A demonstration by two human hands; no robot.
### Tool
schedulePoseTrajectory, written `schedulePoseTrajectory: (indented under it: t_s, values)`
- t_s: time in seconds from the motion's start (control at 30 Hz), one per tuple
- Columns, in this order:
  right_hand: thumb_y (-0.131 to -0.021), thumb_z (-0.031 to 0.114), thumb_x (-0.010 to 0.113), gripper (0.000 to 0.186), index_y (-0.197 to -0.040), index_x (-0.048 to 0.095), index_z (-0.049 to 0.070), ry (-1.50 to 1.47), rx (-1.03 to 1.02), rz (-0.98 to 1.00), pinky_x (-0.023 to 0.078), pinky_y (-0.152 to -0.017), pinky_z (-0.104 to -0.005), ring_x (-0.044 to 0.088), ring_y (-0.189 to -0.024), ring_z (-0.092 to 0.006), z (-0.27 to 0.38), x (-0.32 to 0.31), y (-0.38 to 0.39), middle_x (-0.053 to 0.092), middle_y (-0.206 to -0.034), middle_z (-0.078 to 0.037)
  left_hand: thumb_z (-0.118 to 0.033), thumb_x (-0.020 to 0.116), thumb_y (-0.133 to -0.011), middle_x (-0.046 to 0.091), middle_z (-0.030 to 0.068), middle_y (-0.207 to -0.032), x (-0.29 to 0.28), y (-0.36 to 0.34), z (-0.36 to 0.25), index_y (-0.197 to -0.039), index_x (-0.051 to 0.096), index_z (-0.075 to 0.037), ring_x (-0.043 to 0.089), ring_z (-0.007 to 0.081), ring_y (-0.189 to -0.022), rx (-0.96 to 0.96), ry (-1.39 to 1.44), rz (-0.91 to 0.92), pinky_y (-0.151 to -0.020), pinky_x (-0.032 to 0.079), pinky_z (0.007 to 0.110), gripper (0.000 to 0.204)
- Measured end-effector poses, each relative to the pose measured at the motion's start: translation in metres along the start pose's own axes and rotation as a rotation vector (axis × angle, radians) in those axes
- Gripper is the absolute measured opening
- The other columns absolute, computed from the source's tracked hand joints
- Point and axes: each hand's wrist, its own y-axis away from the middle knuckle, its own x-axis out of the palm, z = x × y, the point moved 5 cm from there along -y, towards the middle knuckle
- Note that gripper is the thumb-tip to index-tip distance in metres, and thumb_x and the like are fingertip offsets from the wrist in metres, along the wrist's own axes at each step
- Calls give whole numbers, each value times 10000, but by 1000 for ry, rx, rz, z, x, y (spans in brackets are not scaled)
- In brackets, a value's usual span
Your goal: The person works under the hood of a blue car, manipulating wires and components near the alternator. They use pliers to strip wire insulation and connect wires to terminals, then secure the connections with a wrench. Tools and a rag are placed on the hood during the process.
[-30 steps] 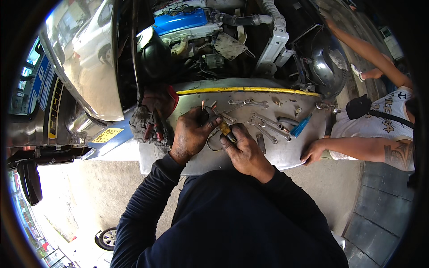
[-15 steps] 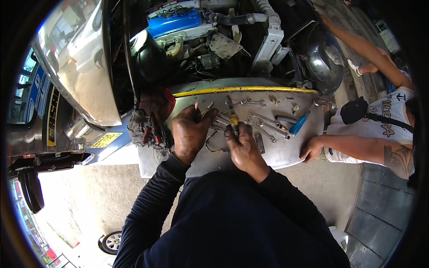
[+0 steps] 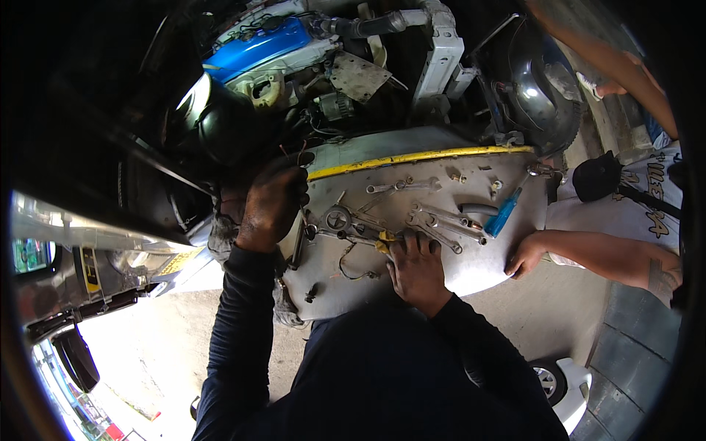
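Observation:
My left hand (image 3: 272, 198) is raised over the left end of the silver metal panel (image 3: 342, 294), its fingers closed around thin wire with copper-coloured ends (image 3: 293, 154) near the engine bay. My right hand (image 3: 415, 268) rests on the panel with fingertips slightly apart, touching or beside a yellow-handled tool (image 3: 384, 242). Around it lie several wrenches (image 3: 448, 220), a round metal tool (image 3: 338, 218), a blue screwdriver (image 3: 502, 213) and a looped wire (image 3: 353, 272). A dark socket tool (image 3: 298, 250) lies below my left hand.
The open engine bay (image 3: 346, 88) with a blue cover (image 3: 257, 48) spans the top. A yellow strip (image 3: 419, 156) edges the panel. Another person's hand (image 3: 523, 257) rests on its right end. A grimy rag (image 3: 287, 301) hangs at its left; a car mirror (image 3: 73, 356) is lower left.
My left hand has moved up and left toward the engine bay. My right hand has lowered onto the tools, the yellow-handled one now lying low. The view has shifted, darkening the upper left.

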Motion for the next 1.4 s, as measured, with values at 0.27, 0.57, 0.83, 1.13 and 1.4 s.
schedulePoseTrajectory:
  t_s: [0.27, 0.57, 0.83, 1.13, 1.4]
  values:
    - [-880, 232, 700, 261, -1062, 671, 48, -263, -35, -230, 519, -854, -480, 635, -984, -372, -85, -43, -137, 642, -1066, -189, -22, 530, -986, 593, 10, -825, 10, -80, 23, -1207, 684, 13, 513, 67, -645, -383, 577, 5, -572, 432, 228, 272]
    - [-835, 165, 633, 236, -1014, 751, 67, -193, -191, 258, 568, -878, -469, 707, -1011, -369, -111, 115, -383, 733, -1070, -193, -110, 529, -999, 513, -29, -714, 13, -185, 80, -940, 638, -44, 445, 49, -563, -360, 385, 25, -485, 360, 209, 140]
    - [-804, 171, 677, 244, -993, 770, 49, -132, -144, 433, 561, -904, -473, 714, -1020, -358, -108, 144, -406, 750, -1058, -169, -151, 461, -1045, 586, 10, -907, 21, -203, 139, -1226, 614, -15, 470, 62, -646, -718, 1285, -51, -481, 386, 162, 274]
    - [-920, 262, 720, 254, -967, 742, 13, -197, -244, 457, 538, -755, -462, 712, -834, -368, -89, 46, -409, 704, -805, -203, -118, 546, -993, 588, 17, -832, 39, -205, 191, -1091, 632, -60, 449, 75, -610, -809, 1287, -175, -458, 373, 183, 143]
    - [-984, 96, 473, 358, -1261, 622, -75, -1282, 220, 1135, 602, -875, -510, 732, -943, -356, -75, 40, -405, 724, -1124, -233, -127, 567, -976, 513, -24, -769, 61, -200, 186, -1137, 661, -61, 416, 64, -591, -822, 1193, -97, -460, 319, 189, 198]
